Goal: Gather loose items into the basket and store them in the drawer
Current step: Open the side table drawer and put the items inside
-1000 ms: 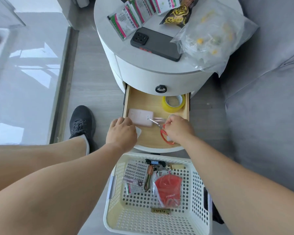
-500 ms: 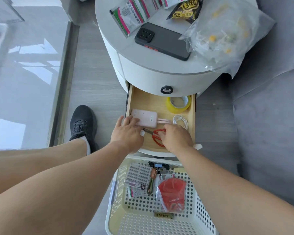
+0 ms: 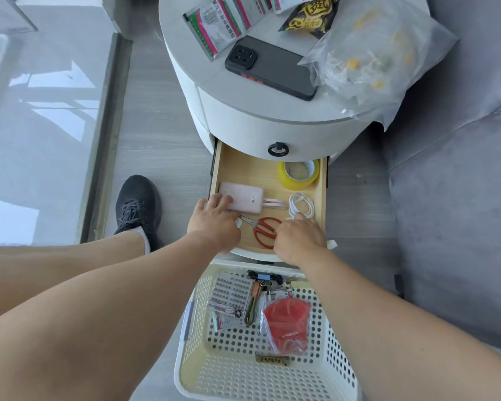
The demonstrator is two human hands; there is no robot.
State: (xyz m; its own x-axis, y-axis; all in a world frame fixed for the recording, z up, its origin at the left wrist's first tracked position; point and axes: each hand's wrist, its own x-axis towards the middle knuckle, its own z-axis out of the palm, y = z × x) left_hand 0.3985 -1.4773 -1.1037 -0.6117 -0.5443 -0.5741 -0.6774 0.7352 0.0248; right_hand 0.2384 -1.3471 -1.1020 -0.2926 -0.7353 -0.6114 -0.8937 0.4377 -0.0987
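The wooden drawer [image 3: 243,172] of the round white side table stands pulled out. Inside lie a pink power bank [image 3: 248,196], a yellow tape roll [image 3: 299,173], a coiled white cable [image 3: 301,205] and red scissors [image 3: 265,230]. My left hand [image 3: 214,224] rests with its fingertips on the power bank's near left corner. My right hand [image 3: 300,238] hovers at the drawer's near right corner, touching the scissors' handles, fingers curled down. The white perforated basket [image 3: 342,357] sits on the floor below, holding a blister card [image 3: 230,295], keys [image 3: 256,296] and a red bagged item [image 3: 287,322].
On the tabletop lie a black phone [image 3: 272,68], several snack packets [image 3: 214,27] and a clear plastic bag [image 3: 373,53]. A grey sofa [image 3: 460,198] fills the right side. My black shoe [image 3: 136,204] is on the floor left of the drawer, beside a glossy floor panel.
My right hand has laid the red scissors down in the drawer and slid to the right off them. My left hand moved forward onto the power bank. The white cable now shows.
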